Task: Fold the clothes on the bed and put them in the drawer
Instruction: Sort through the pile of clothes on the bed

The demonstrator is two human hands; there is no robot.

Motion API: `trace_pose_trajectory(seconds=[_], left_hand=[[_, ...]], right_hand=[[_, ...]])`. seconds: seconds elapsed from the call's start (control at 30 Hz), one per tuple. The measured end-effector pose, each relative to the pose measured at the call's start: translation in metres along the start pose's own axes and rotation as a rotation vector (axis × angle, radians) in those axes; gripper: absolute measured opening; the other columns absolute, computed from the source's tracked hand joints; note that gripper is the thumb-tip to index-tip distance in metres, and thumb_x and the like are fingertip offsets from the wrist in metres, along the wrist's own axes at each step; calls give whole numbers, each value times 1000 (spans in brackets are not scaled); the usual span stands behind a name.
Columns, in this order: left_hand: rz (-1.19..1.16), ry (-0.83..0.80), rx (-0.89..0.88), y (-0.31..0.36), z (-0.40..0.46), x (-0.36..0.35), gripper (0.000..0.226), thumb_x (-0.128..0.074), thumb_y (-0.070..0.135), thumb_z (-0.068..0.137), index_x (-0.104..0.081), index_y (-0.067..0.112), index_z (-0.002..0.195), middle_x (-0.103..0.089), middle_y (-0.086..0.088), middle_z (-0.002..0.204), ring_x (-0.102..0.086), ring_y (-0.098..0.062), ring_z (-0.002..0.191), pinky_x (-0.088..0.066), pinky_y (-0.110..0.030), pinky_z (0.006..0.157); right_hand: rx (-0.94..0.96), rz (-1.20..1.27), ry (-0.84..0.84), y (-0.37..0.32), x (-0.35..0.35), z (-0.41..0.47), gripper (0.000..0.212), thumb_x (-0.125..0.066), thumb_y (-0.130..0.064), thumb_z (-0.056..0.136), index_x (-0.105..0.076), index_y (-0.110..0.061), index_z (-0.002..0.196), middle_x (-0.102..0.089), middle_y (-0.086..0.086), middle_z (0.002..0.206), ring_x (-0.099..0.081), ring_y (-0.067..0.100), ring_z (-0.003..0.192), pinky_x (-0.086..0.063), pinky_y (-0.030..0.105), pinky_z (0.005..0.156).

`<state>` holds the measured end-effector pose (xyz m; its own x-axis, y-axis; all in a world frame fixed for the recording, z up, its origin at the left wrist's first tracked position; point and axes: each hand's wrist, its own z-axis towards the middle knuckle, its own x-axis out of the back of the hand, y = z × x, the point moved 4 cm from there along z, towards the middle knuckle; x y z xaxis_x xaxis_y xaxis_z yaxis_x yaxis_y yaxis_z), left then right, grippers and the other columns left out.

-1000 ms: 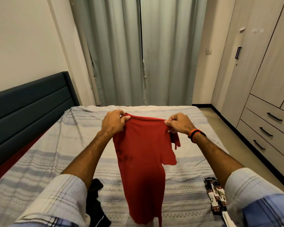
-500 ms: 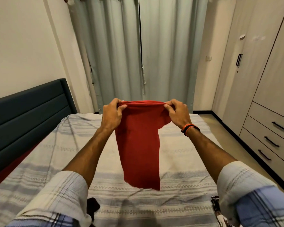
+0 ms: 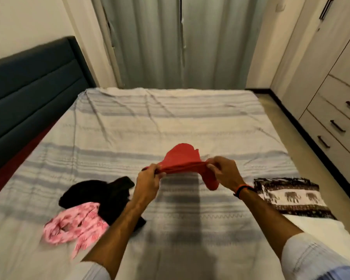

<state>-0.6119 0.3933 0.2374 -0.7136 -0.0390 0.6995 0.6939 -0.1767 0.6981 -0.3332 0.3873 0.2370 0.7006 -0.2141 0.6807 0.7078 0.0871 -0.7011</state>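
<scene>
Holding the red shirt (image 3: pixel 182 160) in mid-air at the centre of the frame, you have both hands pinched on one bunched edge, so the cloth fans away from you over the bed (image 3: pixel 170 118) rather than hanging. Your left hand (image 3: pixel 148 182) has its fingers closed on the left end of that edge; your right hand (image 3: pixel 224 174) has its fingers closed on the right end, and a loose flap droops just below it. The two-point grip looks meant to keep the edge taut so the shirt can drop flat onto the bare striped sheet directly under it. That patch lies between the other clothes, which gives you room to fold.

A black garment (image 3: pixel 101 195) lies crumpled at lower left, with a pink one (image 3: pixel 75 225) touching and partly overlapping its near side; both are unfolded. At lower right a patterned cloth (image 3: pixel 289 197) with elephants lies flat and squared, seemingly folded already. The drawers (image 3: pixel 335 126) stand along the right edge of the frame, all shut, so nothing appears stowed yet.

By my reckoning you are early in the job: lay the shirt down, smooth it, then fold.
</scene>
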Motion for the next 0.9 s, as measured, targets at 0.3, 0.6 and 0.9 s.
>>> trace_pose_trajectory(seconds=[0.3,0.6,0.9], left_hand=[[125,-397,211,-121,-137,-105,22,-53,16,99,-56,9,119,-64,-7,116,-58,-14,96,-40,-19,77],[230,-566,256,-186,-212,-156,20,-46,23,102,-50,17,121,-64,-3,112,-59,-11,90,-49,-23,79],[381,-663,279,-234,-244,-196,50,-46,15,101,-30,11,149,-56,-13,131,-60,-28,110,-50,-37,92]], right_hand=[[-294,-47,-355,82,-112,-154,8,-65,-16,92,-72,-16,87,-72,-2,96,-64,12,84,-52,25,79],[-412,-101,-445,108,-171,-237,12,-65,-10,90,-70,-7,79,-70,7,89,-64,25,83,-52,41,78],[-499,-129,-450,129,-231,-287,8,-64,-13,90,-70,-13,85,-71,5,87,-64,24,81,-54,40,76]])
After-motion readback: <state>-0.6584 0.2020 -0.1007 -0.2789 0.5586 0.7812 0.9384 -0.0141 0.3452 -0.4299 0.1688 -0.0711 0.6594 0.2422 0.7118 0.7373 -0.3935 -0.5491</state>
